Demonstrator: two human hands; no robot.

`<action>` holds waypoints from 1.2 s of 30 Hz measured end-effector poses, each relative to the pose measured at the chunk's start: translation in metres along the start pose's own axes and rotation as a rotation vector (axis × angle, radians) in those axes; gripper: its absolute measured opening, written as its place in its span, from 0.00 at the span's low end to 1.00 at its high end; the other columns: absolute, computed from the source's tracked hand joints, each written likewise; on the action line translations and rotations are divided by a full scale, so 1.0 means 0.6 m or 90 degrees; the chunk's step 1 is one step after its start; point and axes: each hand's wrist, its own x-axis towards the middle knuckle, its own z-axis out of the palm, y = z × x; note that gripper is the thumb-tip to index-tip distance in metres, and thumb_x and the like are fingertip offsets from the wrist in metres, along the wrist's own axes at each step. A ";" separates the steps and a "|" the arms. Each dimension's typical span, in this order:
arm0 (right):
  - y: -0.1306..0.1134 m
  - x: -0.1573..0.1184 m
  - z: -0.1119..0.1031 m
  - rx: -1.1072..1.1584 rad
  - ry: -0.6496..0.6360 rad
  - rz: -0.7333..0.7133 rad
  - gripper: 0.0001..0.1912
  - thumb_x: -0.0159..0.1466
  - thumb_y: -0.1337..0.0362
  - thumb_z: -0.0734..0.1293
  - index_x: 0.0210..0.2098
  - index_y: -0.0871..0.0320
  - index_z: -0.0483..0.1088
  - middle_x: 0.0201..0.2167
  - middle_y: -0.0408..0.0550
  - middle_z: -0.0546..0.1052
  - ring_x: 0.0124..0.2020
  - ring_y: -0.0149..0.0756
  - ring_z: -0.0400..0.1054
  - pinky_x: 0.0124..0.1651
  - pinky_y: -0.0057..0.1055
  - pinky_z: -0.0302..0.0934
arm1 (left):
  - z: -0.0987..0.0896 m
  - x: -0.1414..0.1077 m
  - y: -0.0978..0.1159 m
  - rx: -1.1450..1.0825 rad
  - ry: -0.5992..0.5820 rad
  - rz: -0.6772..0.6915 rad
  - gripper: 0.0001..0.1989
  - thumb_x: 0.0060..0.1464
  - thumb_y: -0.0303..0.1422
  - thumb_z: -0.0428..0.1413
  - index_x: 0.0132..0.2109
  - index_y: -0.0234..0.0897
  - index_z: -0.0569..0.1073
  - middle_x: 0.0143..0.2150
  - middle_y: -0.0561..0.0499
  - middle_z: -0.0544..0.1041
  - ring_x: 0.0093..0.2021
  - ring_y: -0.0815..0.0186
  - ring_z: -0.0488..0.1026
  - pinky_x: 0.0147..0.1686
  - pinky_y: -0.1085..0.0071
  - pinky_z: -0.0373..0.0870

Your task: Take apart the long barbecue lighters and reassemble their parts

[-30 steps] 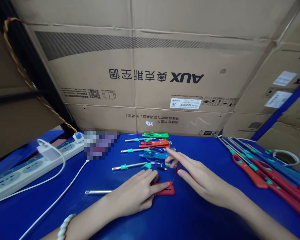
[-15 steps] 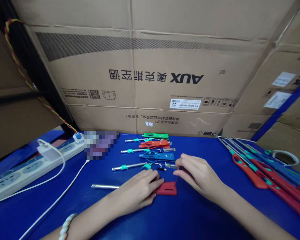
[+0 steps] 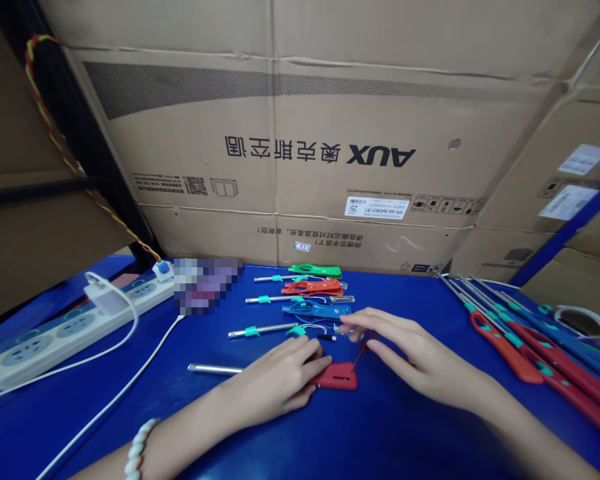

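My left hand (image 3: 293, 373) is closed over a red long-nosed lighter (image 3: 337, 377) and presses it flat on the blue table. The lighter's metal tube (image 3: 214, 369) sticks out to the left from under my wrist. A thin, dark red rod-like tool (image 3: 359, 357) leans up from the lighter's right end, its lower tip touching the handle. Its upper end lies between the thumb and fingers of my right hand (image 3: 405, 350). The thumb and index finger there are spread, and the curled fingers behind partly hide the grip. White beads (image 3: 139, 447) circle my left wrist.
Beyond my hands lie green (image 3: 317, 271), orange (image 3: 315, 287) and blue (image 3: 317, 311) lighter shells with tubes and wired parts. Several long lighters (image 3: 530, 340) are at the right. A power strip (image 3: 75, 327) and white cable (image 3: 113, 393) lie left; cardboard (image 3: 300, 167) stands behind.
My right hand's thumb and index finger have spread apart around the thin tool. The left hand stays on the red lighter. The whole view has shifted slightly.
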 end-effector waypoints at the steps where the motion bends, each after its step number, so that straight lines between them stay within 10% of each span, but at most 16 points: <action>1: 0.001 0.000 0.000 0.007 0.001 0.004 0.16 0.71 0.66 0.54 0.56 0.57 0.63 0.42 0.49 0.76 0.43 0.34 0.71 0.47 0.31 0.66 | 0.000 0.000 0.000 0.002 -0.001 0.000 0.21 0.57 0.23 0.52 0.57 0.35 0.66 0.47 0.45 0.68 0.45 0.59 0.68 0.47 0.64 0.68; 27: -0.004 0.001 -0.005 0.098 -0.050 0.083 0.15 0.70 0.68 0.55 0.55 0.54 0.58 0.45 0.48 0.72 0.46 0.34 0.68 0.49 0.31 0.62 | -0.006 0.003 0.002 0.004 -0.026 -0.008 0.20 0.57 0.24 0.52 0.57 0.36 0.66 0.47 0.45 0.68 0.46 0.59 0.66 0.47 0.66 0.67; 36: -0.012 0.003 0.007 0.040 -0.022 0.123 0.03 0.68 0.69 0.57 0.40 0.55 0.60 0.35 0.46 0.71 0.34 0.35 0.67 0.37 0.30 0.61 | -0.005 0.003 -0.001 -0.005 -0.016 -0.001 0.20 0.57 0.23 0.51 0.57 0.36 0.66 0.47 0.45 0.68 0.46 0.59 0.67 0.47 0.66 0.68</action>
